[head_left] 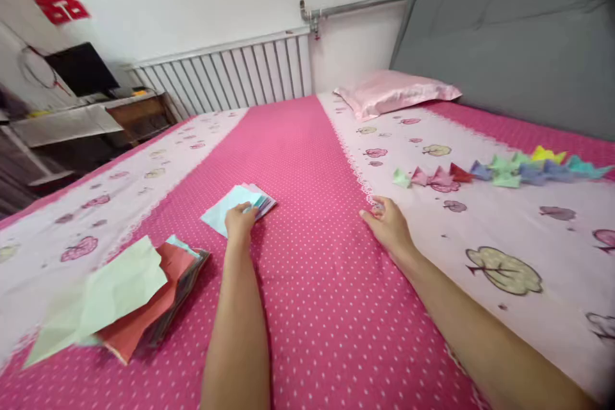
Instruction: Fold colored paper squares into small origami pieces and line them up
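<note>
My left hand (240, 219) is at a small stack of square coloured paper (224, 203), its fingers closed on the light blue sheet on top. Whether it grips one sheet or several is hidden by the hand. Over the pink bedsheet, near the lace-patterned border, my right hand (388, 225) holds nothing, with thumb and fingers apart. Beyond it to the right lies a row of small folded paper pieces (461, 173) in green, pink, red, blue and yellow.
A messy pile of larger paper, with a pale green sheet (122, 285) and a red sheet (144, 317), lies left of my left forearm. A pink pillow (394, 91) rests near the grey headboard (504, 38). A radiator (230, 73) and a desk with a monitor (82, 69) stand beyond the bed.
</note>
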{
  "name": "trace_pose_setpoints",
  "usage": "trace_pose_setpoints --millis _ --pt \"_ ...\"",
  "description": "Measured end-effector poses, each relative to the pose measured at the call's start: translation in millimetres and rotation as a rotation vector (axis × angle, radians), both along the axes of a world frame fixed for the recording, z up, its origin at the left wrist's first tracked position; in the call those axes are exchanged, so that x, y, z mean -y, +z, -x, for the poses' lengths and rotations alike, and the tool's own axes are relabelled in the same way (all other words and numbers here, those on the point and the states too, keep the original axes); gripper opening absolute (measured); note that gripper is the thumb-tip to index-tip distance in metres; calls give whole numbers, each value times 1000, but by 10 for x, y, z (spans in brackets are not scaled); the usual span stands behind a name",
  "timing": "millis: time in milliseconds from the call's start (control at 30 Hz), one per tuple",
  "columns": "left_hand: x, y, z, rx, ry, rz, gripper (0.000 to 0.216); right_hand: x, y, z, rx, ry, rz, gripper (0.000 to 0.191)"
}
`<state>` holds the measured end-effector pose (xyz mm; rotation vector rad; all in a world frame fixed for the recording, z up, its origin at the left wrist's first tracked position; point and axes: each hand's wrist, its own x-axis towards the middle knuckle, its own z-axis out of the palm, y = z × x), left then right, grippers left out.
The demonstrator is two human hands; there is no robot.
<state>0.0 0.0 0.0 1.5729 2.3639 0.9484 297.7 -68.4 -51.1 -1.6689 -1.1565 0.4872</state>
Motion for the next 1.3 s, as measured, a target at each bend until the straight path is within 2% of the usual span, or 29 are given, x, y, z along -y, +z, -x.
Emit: trace_pose_setpoints --millis 133,233,267,367,433,500,600,700,800,867,933,1000,1067,1167,1300 --pt "42 118 -51 -39 42 -29 28 11 29 4 -76 -23 14 57" --pt "153 311 -340 -111 12 -125 31 51 160 10 -249 -37 -17 57" --pt "217 374 -497 -149 -40 -171 31 67 222 4 -313 -44 -34 57" --pt "505 449 -1079 -374 -331 -303 35 96 402 -61 -404 -69 -107 57" --pt "754 373 -1466 -489 -530 -278 38 93 484 -134 -414 -91 -171 55" --pt "1007 227 -1771 -562 -688 -204 43 78 525 -205 -415 -111 -227 52" --pt "1298 33 -2017 -610 -895 -47 39 58 537 -264 -414 -111 -253 49" --pt "1395 19 -2048 -573 -938 19 33 65 552 -247 -383 -60 -227 49" --pt "1281 109 -1945 -528 -891 -43 41 107 594 -157 -240 74 -258 46" --pt "1129 119 -1835 -528 -839 -49 45 151 599 -55 -72 250 -297 44" --pt "976 50 -1726 -554 -820 -28 49 194 552 67 102 473 -298 46" --pt "869 -70 -1644 -605 -884 32 55 224 449 183 236 656 -230 52" --pt "825 -188 -1601 -644 -879 127 59 233 324 262 373 784 -103 59" --pt "837 -280 -1590 -668 -847 179 60 219 192 294 525 784 27 64" --pt "858 -294 -1588 -678 -822 182 59 191 164 253 625 685 133 64"
